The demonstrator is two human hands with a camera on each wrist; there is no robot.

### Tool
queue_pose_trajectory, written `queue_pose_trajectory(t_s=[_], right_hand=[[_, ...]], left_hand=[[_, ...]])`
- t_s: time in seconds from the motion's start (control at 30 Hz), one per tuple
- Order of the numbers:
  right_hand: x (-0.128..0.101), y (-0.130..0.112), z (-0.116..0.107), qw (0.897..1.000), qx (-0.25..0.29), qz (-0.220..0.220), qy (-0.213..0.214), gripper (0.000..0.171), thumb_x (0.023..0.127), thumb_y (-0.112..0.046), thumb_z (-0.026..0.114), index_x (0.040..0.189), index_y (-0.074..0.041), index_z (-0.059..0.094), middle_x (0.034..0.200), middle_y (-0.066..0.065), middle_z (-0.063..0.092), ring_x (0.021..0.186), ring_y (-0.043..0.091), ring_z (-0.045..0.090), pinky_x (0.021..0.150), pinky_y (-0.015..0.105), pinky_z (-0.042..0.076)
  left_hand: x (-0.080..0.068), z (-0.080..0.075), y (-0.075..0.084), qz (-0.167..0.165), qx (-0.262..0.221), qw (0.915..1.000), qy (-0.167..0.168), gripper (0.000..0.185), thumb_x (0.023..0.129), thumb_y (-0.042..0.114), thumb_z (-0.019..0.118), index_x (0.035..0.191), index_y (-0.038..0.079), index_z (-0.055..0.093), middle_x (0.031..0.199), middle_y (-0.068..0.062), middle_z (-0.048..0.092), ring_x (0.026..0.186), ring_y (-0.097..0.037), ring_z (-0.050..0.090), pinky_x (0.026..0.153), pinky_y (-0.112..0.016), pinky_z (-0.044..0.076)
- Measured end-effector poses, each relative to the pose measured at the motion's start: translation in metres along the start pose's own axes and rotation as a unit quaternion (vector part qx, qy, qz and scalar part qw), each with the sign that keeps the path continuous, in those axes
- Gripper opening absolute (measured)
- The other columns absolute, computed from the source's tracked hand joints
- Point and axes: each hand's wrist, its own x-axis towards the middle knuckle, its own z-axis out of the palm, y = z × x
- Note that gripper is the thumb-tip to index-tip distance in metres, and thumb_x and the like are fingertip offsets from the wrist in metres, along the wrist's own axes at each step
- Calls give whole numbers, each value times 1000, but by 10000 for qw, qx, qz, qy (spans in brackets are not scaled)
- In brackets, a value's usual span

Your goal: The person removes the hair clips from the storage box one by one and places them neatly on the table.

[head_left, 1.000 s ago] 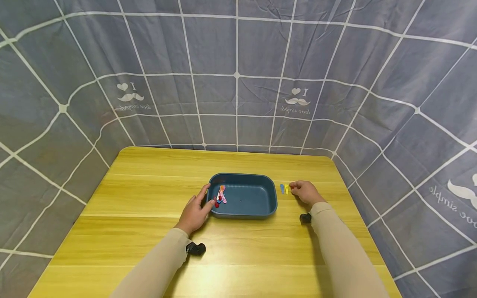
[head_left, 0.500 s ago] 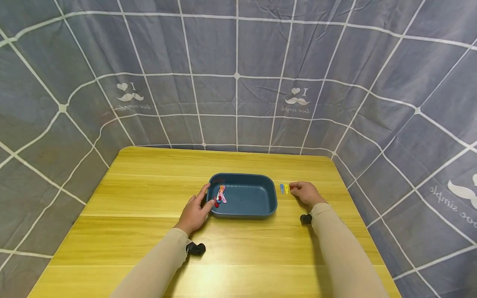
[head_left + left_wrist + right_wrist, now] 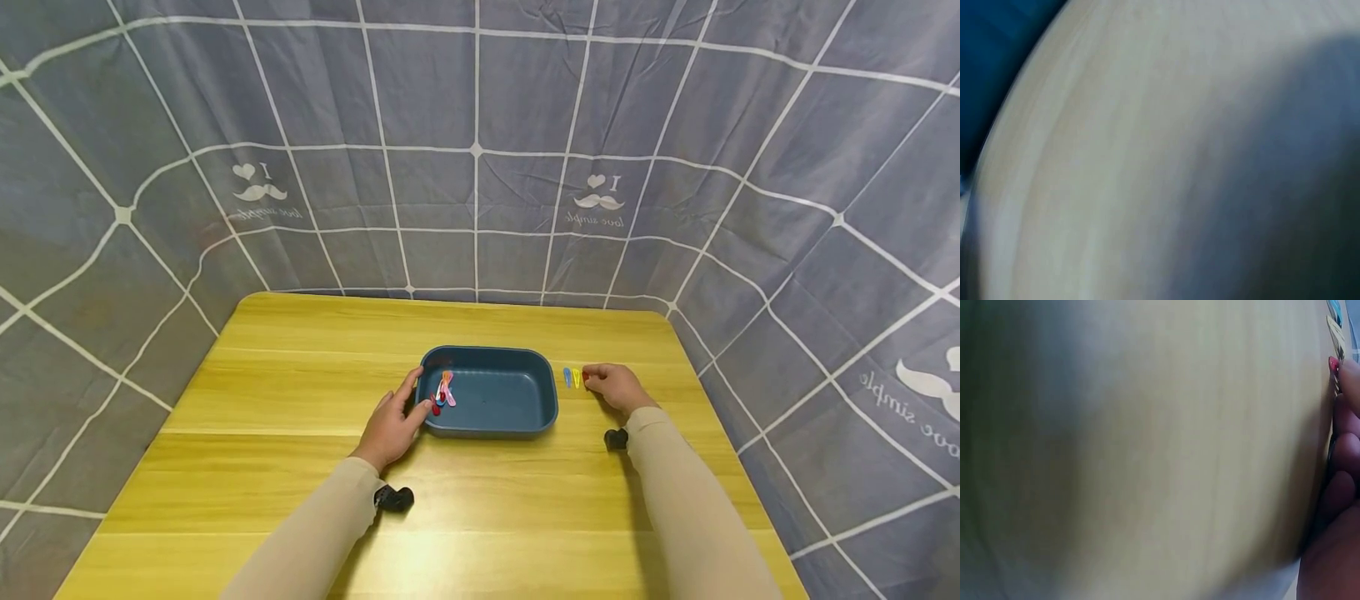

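In the head view a dark blue plastic bin (image 3: pixel 491 433) sits mid-table. Inside its left end lies a small pile of snap hair clips (image 3: pixel 446 390) in pink, orange, red and other colours. My left hand (image 3: pixel 390 429) rests against the bin's left side, fingers spread and fairly straight, thumb at the rim near a red clip. To the right of the bin, my right hand (image 3: pixel 617 388) pinches a red hair clip (image 3: pixel 1334 364) between thumb and fingers at the tabletop. Beside it lie a yellow hair clip (image 3: pixel 577 378) and a blue hair clip (image 3: pixel 567 377).
The wood-grain table (image 3: pixel 480 517) has rounded far corners. A grey curtain (image 3: pixel 480 192) with white grid lines hangs behind it and along both sides. Black wrist cameras sit under both sleeves. The left wrist view is blurred, showing table and a blue corner.
My right fingers have closed slightly on the red hair clip, which shows more now. The left hand, the bin and the other clips have stayed in place.
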Motion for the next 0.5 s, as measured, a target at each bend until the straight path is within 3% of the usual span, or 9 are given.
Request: queue_pose_trajectory(t_s=[0.5], right_hand=[[-3, -6, 2, 9998, 162, 86, 102, 42, 109, -15, 58, 147, 1, 60, 147, 24, 61, 142, 45, 52, 120, 57, 43]], left_hand=[[1, -1, -3, 53, 22, 10000, -47, 67, 107, 57, 51, 167, 42, 25, 164, -15, 46, 157, -53, 24, 128, -69, 20]])
